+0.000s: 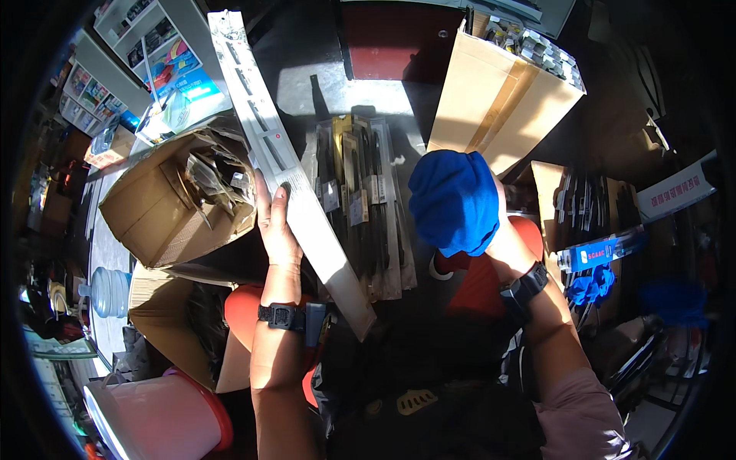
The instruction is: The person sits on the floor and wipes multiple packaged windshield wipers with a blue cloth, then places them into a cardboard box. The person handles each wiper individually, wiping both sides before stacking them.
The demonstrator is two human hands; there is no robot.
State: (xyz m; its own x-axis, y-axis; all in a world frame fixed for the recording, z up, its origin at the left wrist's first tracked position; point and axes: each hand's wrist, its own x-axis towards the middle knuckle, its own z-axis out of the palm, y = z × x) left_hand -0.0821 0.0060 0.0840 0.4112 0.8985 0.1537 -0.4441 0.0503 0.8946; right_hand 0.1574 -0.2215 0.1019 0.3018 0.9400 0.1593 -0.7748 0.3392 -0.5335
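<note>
My left hand (276,230) grips a long, narrow white package (270,138) by its left edge, with the thumb across its face. The package slants from the upper left down toward my lap. In my right hand (502,234) is a bunched blue cloth (452,201), held just right of the package and apart from it; the cloth hides most of the fingers. Between and beyond my hands, several long, slim clear packs (359,192) with dark strips inside lie side by side. The white package covers part of their left side.
An open cardboard box (146,211) with crumpled packaging stands left, another carton (165,307) below it. A tall carton (475,88) filled with packs stands far right. Nearer right, a carton (548,188) holds long packs beside a blue package (602,250). A pale bucket (157,418) sits lower left.
</note>
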